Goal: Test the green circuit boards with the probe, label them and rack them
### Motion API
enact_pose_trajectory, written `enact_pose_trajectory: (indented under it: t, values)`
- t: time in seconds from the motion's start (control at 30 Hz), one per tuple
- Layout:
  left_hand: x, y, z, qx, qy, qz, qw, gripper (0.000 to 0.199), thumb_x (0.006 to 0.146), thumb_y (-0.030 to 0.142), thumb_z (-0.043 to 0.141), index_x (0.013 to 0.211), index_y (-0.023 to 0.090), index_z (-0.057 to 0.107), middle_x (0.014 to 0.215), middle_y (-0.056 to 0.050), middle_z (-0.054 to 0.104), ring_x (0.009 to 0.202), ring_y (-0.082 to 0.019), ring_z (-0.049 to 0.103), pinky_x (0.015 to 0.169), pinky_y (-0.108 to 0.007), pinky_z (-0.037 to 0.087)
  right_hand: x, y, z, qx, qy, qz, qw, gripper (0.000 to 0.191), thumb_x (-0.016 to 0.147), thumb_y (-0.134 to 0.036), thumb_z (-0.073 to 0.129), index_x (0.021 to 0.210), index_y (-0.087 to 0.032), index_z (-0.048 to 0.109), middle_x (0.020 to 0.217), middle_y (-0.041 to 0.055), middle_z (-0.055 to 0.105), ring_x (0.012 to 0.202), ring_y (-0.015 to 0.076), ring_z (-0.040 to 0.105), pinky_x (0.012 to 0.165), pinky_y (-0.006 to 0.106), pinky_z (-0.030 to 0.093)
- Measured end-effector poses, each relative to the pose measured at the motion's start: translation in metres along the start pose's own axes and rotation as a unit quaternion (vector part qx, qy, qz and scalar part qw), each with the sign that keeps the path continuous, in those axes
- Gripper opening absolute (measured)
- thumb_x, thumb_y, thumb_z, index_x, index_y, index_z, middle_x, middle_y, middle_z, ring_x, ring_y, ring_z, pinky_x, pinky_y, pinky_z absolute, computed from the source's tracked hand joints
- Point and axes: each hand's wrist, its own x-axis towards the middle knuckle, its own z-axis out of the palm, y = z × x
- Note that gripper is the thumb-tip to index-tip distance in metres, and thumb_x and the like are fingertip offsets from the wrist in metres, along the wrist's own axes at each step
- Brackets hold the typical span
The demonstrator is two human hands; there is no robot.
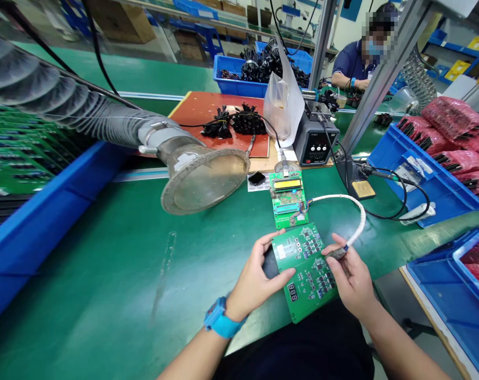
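A green circuit board (305,272) with a small digit display is tilted at the table's front edge. My left hand (259,274) grips its left side, thumb on top and fingers at the edge and beneath. In my right hand (348,272) is a dark probe connector (337,253), pinched between thumb and fingers at the board's right edge. From the connector a white sleeved cable (358,211) curves back to a smaller green board (289,208) with a yellow display, which lies on the table just beyond the held board.
A fume duct hood (206,179) hangs over the table's middle. A soldering station (316,137) and iron stand (360,182) are behind right. Blue bins (425,184) line the right; another bin (37,232) is left. A person (354,63) sits at the back.
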Motion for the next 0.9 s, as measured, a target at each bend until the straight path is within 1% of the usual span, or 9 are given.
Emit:
enact_pose_trajectory:
  t: [0.23, 0.6, 0.77, 0.9]
  values:
    - [0.0005, -0.0004, -0.0001, 0.005, -0.003, 0.004, 1.000, 0.064, 0.076, 0.034, 0.070, 0.130, 0.019, 0.039, 0.139, -0.016, 0.048, 0.125, -0.030, 0.050, 0.101, -0.047, 0.045, 0.0001, 0.0014, 0.0005, 0.005, -0.003, -0.004, 1.000, 0.037, 0.095, -0.020, 0.047, 0.132, -0.021, 0.045, 0.101, 0.0077, 0.067, 0.092, 0.0170, 0.065, 0.084, 0.030, 0.055]
    - [0.0002, -0.0020, -0.0008, 0.010, -0.005, 0.008, 1.000, 0.063, 0.077, 0.034, 0.070, 0.130, 0.019, 0.039, 0.140, -0.015, 0.047, 0.126, -0.030, 0.049, 0.102, -0.046, 0.044, 0.0004, 0.0014, 0.0004, 0.009, -0.005, -0.002, 1.000, 0.036, 0.094, -0.019, 0.046, 0.130, -0.022, 0.045, 0.102, 0.0068, 0.066, 0.093, 0.0168, 0.064, 0.081, 0.027, 0.054]
    - [0.0006, -0.0045, -0.0029, 0.040, -0.004, -0.006, 0.999, 0.066, 0.075, 0.036, 0.071, 0.131, 0.019, 0.040, 0.141, -0.016, 0.045, 0.128, -0.032, 0.047, 0.103, -0.049, 0.041, 0.0005, 0.0025, 0.0005, 0.010, -0.009, -0.001, 1.000, 0.036, 0.095, -0.019, 0.047, 0.130, -0.022, 0.045, 0.103, 0.0066, 0.066, 0.093, 0.0158, 0.063, 0.082, 0.026, 0.053]
    - [0.0016, -0.0025, -0.0056, 0.071, -0.008, -0.017, 0.997, 0.069, 0.073, 0.038, 0.072, 0.131, 0.020, 0.039, 0.144, -0.016, 0.043, 0.130, -0.033, 0.045, 0.106, -0.051, 0.039, 0.0009, 0.0033, 0.0006, 0.012, -0.007, -0.007, 1.000, 0.036, 0.095, -0.018, 0.047, 0.131, -0.021, 0.044, 0.102, 0.0071, 0.066, 0.091, 0.0155, 0.063, 0.080, 0.026, 0.053]
